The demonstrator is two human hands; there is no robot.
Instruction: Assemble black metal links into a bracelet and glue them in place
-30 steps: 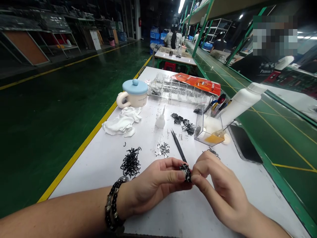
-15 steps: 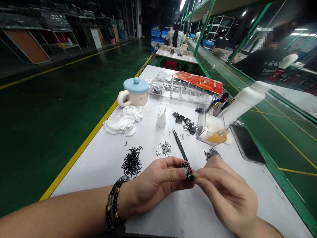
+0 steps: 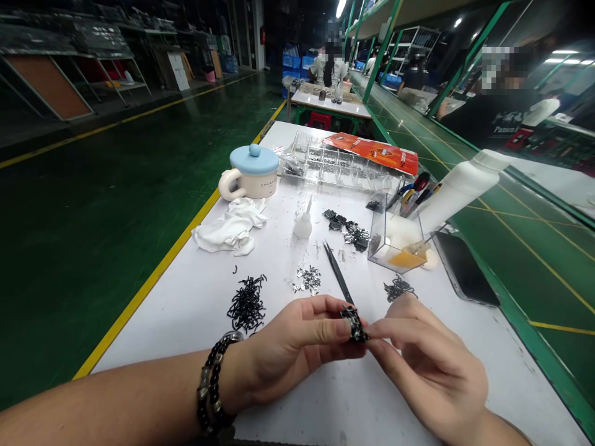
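Observation:
Between the thumb and fingers of my left hand (image 3: 297,347) is a small black part with shiny metal bits (image 3: 354,323), held above the table. My right hand (image 3: 432,365) has thumb and forefinger pinched at the part's right edge; whether a tiny piece sits between those fingertips is hidden. Just beyond the part lie black tweezers (image 3: 338,271), tips pointing away. Left of my hands is a heap of small curved black pieces (image 3: 248,305), and nearer the middle a scatter of small silver pieces (image 3: 307,280). Another little dark pile (image 3: 398,287) lies behind my right hand.
A white dropper bottle (image 3: 303,223), black parts (image 3: 348,230), a white cloth (image 3: 230,228) and a lidded mug (image 3: 253,173) stand farther back. A divided clear tray (image 3: 334,176) lies behind them. To the right are a clear tool holder (image 3: 395,244) and a phone (image 3: 465,269).
The black part has tilted slightly and shifted a little to the right in my left hand's grasp. My right fingertips stay at its edge, moved only slightly.

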